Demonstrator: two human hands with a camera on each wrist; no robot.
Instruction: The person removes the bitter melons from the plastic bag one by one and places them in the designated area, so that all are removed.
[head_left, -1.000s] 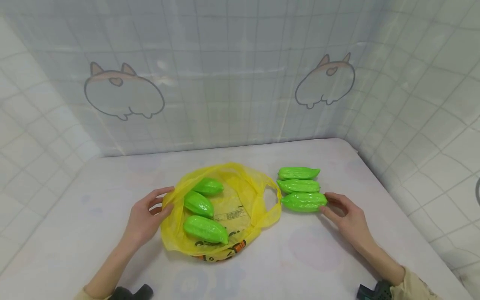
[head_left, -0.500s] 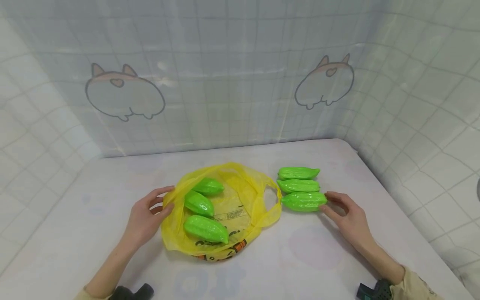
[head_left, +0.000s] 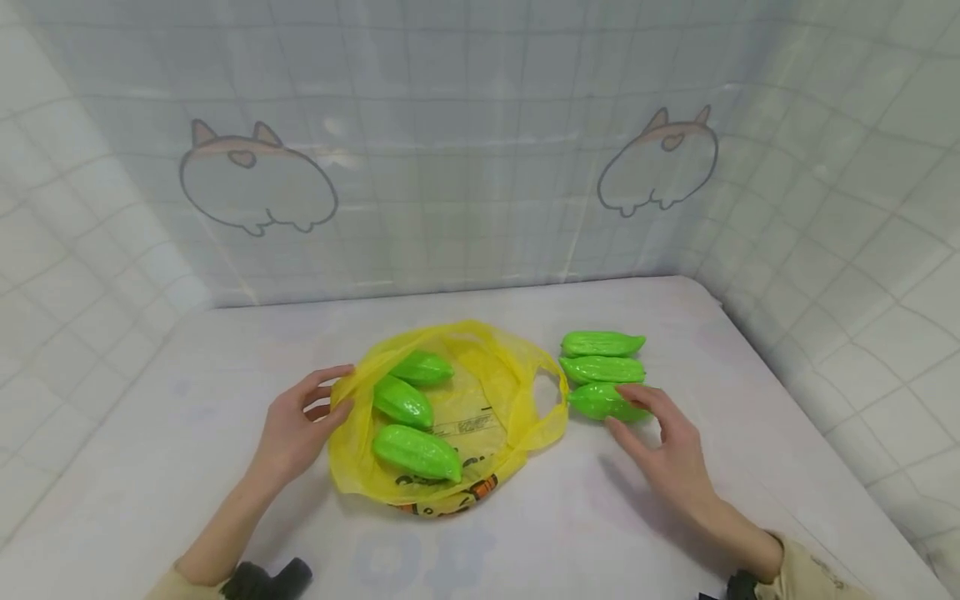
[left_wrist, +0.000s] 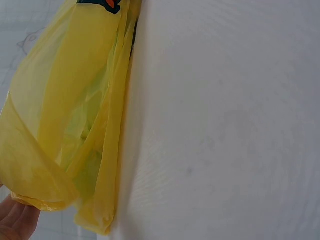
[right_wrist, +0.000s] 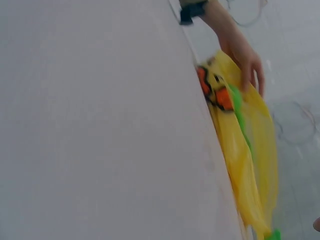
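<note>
**Left hand pinching bag rim; right hand spread over near loose gourd**

Left hand (head_left: 300,433): thumb and fingers pinch the left rim of the yellow bag (head_left: 348,458). Likely reason: thin film sags, so a steadied side keeps the mouth wide. Left wrist view agrees, with fingertips at the film's edge.

Right hand (head_left: 667,454): thumb and forefinger spread, nothing gripped. In the head view they overlap the near loose gourd (head_left: 597,401); contact cannot be told. Hand's shadow falls apart from it on the table (head_left: 570,533), so judged raised. The gap would suit a hold across the gourd's width.

Bag lies on the table left of centre, mouth facing up and toward the viewer. Inside, along its left part, three gourds: near (head_left: 417,452), middle (head_left: 403,402), far (head_left: 422,368). Their weight probably helps keep the base down. The handle (head_left: 563,392) on the right reaches the near loose gourd's tip; touching or just short, cannot tell.

Beyond that gourd lie the middle loose gourd (head_left: 602,369) and far loose gourd (head_left: 602,343), stacked side by side in a near-to-far row, perhaps for easy reach.
</note>
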